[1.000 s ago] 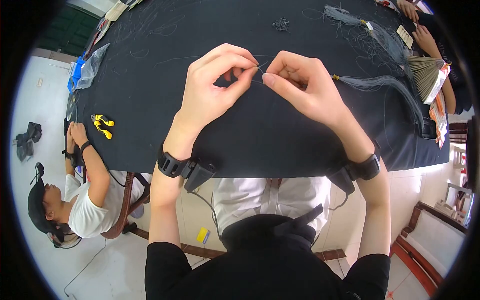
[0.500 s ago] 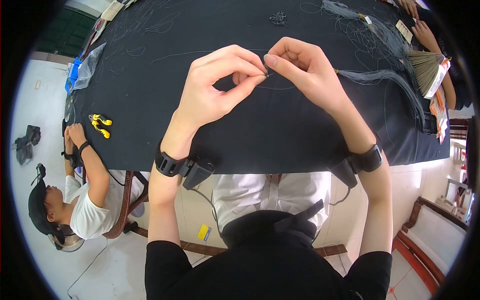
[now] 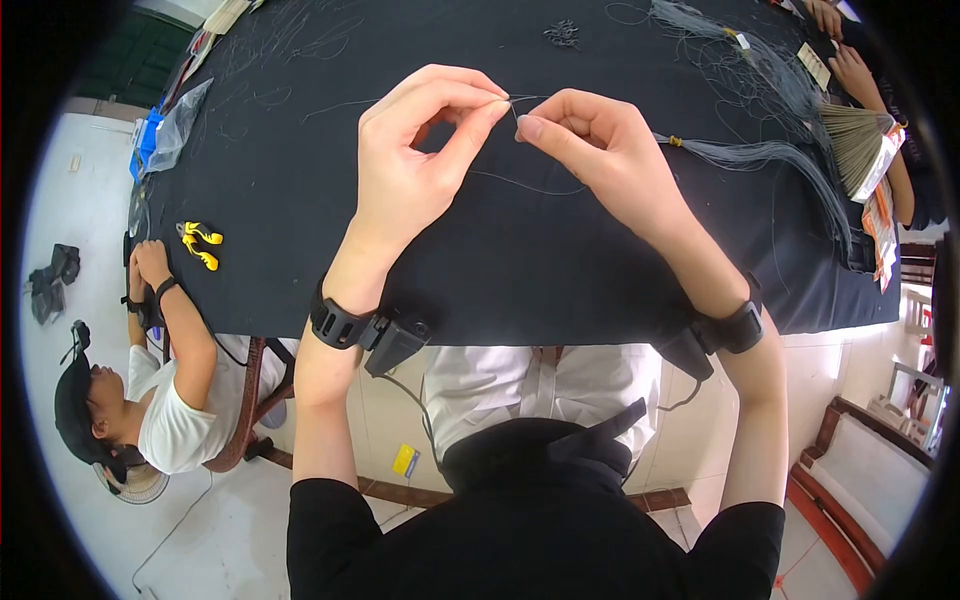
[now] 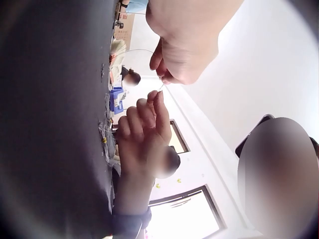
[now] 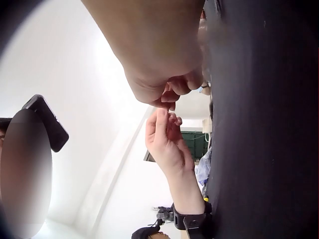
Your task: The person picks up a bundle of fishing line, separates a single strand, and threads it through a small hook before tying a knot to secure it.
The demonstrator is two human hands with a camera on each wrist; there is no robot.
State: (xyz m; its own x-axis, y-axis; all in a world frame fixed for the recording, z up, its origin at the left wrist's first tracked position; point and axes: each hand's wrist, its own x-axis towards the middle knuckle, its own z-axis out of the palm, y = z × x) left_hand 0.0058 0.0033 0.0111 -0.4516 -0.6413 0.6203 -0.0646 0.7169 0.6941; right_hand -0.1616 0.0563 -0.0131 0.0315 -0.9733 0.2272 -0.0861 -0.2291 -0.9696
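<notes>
Over the black-covered table, my left hand [image 3: 408, 165] pinches a thin grey line between thumb and index fingertips. Just to its right, my right hand [image 3: 615, 160] has thumb and curled fingers pinched on the same line, with a short taut piece of the thin grey line [image 3: 514, 113] between the two. A loose length of it bows below the hands, and a tail runs out to the left. In the left wrist view, the right hand [image 4: 142, 129] faces the left one across a small gap. The right wrist view shows the left hand [image 5: 169, 144] with its fingertips close under the right's.
A tied bundle of grey line [image 3: 770, 152] lies right, below a tangled hank [image 3: 700, 45] and a fanned stack of card strips [image 3: 855, 145]. Yellow-handled pliers [image 3: 203, 243] and a plastic bag [image 3: 182, 125] lie left. Other people sit at both sides.
Over the last half second my left fingertips have moved left and farther up the table, while the right fingertips have come slightly lower and left. The line stays between them.
</notes>
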